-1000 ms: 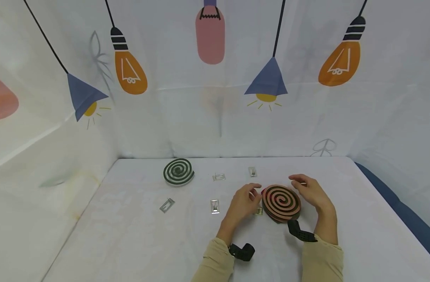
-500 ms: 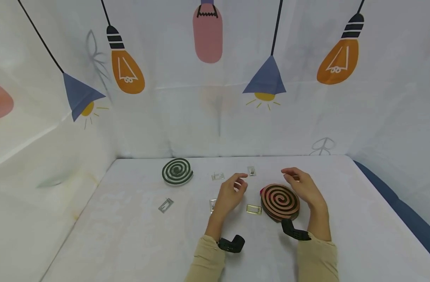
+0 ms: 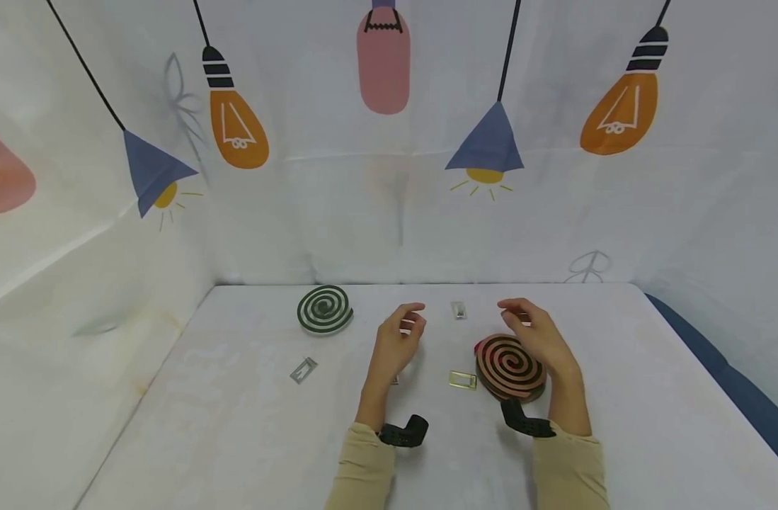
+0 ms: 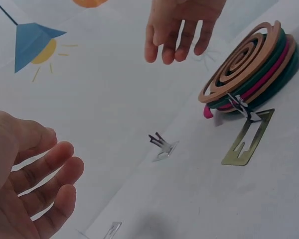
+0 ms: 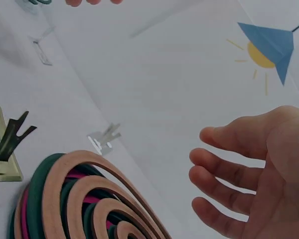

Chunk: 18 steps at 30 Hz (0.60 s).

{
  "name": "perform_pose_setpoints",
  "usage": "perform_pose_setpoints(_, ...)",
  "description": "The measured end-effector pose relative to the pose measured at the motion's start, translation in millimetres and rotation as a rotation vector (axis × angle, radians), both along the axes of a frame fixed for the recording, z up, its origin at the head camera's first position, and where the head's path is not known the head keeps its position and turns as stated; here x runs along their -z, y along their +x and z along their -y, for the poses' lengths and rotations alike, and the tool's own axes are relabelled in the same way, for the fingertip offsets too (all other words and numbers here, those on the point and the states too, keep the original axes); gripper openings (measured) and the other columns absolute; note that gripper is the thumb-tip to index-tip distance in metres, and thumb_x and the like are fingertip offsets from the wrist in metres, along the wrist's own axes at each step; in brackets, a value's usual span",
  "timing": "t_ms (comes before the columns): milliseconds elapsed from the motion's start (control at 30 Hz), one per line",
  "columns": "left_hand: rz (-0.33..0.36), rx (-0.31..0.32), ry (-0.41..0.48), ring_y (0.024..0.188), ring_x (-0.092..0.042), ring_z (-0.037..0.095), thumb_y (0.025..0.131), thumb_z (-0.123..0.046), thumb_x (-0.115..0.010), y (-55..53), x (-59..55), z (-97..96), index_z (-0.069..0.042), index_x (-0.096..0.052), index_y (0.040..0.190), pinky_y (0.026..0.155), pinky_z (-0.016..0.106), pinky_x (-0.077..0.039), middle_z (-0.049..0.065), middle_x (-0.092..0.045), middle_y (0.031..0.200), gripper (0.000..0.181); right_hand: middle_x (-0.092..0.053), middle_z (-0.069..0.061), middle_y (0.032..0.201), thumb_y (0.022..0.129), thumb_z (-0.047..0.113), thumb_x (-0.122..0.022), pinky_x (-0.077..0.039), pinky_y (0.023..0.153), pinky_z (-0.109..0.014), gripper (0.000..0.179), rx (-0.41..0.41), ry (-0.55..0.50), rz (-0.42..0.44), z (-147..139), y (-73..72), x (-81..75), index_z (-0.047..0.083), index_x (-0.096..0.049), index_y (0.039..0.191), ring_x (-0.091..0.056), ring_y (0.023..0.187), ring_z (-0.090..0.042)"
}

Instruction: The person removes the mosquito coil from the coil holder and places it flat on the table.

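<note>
My left hand [image 3: 393, 343] hovers over the middle of the table, fingers loosely bent, holding nothing. It covers most of a small metal coil stand [image 3: 395, 381]. My right hand [image 3: 541, 336] is raised beside and partly in front of a stack of mosquito coils [image 3: 508, 365], also holding nothing. Brown, green and pink coils make up the stack [image 4: 241, 64]. A gold-coloured coil stand [image 3: 462, 380] lies just left of it, its bent prong upright in the left wrist view. Loosely curved fingers with nothing between them show on the right hand [image 5: 249, 174] in the right wrist view.
A green mosquito coil [image 3: 325, 309] lies at the back left. Silver coil stands lie apart: one stand [image 3: 459, 310] near the back edge, another stand [image 3: 304, 370] on the left. A white wall sheet [image 3: 325, 219] with printed lamps rises behind the table.
My left hand has moved left and forward, away from the coil stack, uncovering the gold-coloured stand and covering silver ones. My right hand has shifted slightly left and forward. The coils stay put.
</note>
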<state>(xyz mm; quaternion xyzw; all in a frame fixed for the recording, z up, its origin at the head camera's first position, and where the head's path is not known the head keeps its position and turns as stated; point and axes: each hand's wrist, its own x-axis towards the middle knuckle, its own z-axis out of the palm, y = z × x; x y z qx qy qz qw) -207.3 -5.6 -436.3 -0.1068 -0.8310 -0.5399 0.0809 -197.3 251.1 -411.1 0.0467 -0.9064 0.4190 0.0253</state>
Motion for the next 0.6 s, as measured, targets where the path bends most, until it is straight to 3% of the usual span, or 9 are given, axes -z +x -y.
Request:
perform_pose_setpoints(367,-0.028,-0.088,0.044,0.09,-0.063,0.015,0.092,-0.015,-0.059,-6.5,3.8,18.9,-0.018,-0.062,0.117,0.074,0.023,-0.049,0.002,-0.065,0.098,0.026,-0.051,-0.021,0.13,0.101,0.021,-0.043,-0.036,0.101,-0.054,0.035,-0.017,-0.012,-0.025,9.7,-4.6,2.7,0.004,-0.047,0.131,-0.045,0.122,-0.038)
perform_pose_setpoints(600,-0.08,-0.153,0.092,0.087,-0.063,0.019,0.091,-0.011,-0.059,-9.3,6.6,30.1,-0.014,-0.064,0.115,0.072,0.024,-0.05,0.006,-0.065,0.096,0.025,-0.053,-0.022,0.128,0.1,0.017,-0.045,-0.037,0.101,-0.054,0.034,-0.05,-0.039,-0.076,18.0,-6.3,2.5,0.002,-0.048,0.13,-0.048,0.119,-0.036)
